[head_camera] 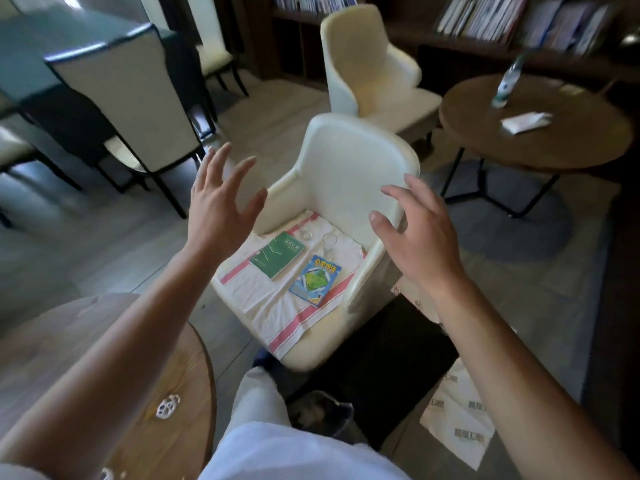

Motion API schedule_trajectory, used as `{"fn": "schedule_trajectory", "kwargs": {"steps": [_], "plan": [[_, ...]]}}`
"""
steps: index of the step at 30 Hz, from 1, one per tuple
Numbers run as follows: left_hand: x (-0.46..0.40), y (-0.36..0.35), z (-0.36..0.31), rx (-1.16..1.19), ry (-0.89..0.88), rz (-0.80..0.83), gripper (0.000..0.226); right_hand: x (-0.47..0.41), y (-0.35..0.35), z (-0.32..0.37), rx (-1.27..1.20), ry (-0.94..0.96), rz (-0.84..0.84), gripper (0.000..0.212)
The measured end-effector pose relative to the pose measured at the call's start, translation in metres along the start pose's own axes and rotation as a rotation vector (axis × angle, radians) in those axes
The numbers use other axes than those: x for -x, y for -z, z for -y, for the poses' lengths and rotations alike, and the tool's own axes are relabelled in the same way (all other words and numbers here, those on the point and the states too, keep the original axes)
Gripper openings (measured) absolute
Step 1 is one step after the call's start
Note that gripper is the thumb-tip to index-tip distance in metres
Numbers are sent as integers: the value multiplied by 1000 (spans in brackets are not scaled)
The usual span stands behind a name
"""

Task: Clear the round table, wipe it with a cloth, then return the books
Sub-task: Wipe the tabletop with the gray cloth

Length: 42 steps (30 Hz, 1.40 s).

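Round table (166, 368), wood top, lower left of frame; only its right edge shows, small white patterned bits on it near the rim. Cream chair (349, 188) at centre, seat facing the camera, open floor between it and the table.

On the seat: white cloth w/ pink stripes (277, 306) spread flat. Green book (277, 254) on its left part, blue book (316, 285) just right of it, apart, both flat. Two clear glasses (329, 242) upright behind the books, near the chair back.

L hand (221, 199) in the air above the chair's left arm, fingers spread, holds nothing, up-left of green book. R hand (412, 233) over the right arm/backrest, fingers apart and slightly bent, empty, up-right of blue book. Neither touches a book.

Second round table (533, 133) upper right w/ bottle and white cloth. Dining chairs upper left, bookshelves along top.
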<state>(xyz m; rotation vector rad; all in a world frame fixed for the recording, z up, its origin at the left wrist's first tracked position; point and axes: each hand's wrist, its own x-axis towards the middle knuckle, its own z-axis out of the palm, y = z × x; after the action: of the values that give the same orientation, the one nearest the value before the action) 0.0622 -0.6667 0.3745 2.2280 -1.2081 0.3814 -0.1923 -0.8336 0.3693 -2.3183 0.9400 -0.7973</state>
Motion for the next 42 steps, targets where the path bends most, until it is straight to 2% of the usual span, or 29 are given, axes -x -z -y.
{"fn": "schedule_trajectory", "kwargs": {"steps": [4, 8, 19, 25, 31, 38, 42], "plan": [[22, 46, -7, -66, -2, -102, 55, 12, 29, 30, -27, 113, -64, 50], [56, 86, 12, -139, 87, -131, 53, 22, 33, 55, -60, 239, -98, 51], [186, 194, 109, -298, 351, -235, 56, 63, -25, 153, -106, 414, 53, 54], [272, 254, 156, -346, 483, -312, 57, 105, -76, 214, -144, 454, 222, 56], [372, 308, 209, -367, 632, -274, 61, 173, -126, 276, -177, 449, 356, 59], [432, 327, 249, -310, 707, -241, 63, 229, -164, 325, -188, 419, 442, 68], [445, 326, 267, -282, 719, -229, 59, 242, -181, 338, -176, 398, 466, 63]]}}
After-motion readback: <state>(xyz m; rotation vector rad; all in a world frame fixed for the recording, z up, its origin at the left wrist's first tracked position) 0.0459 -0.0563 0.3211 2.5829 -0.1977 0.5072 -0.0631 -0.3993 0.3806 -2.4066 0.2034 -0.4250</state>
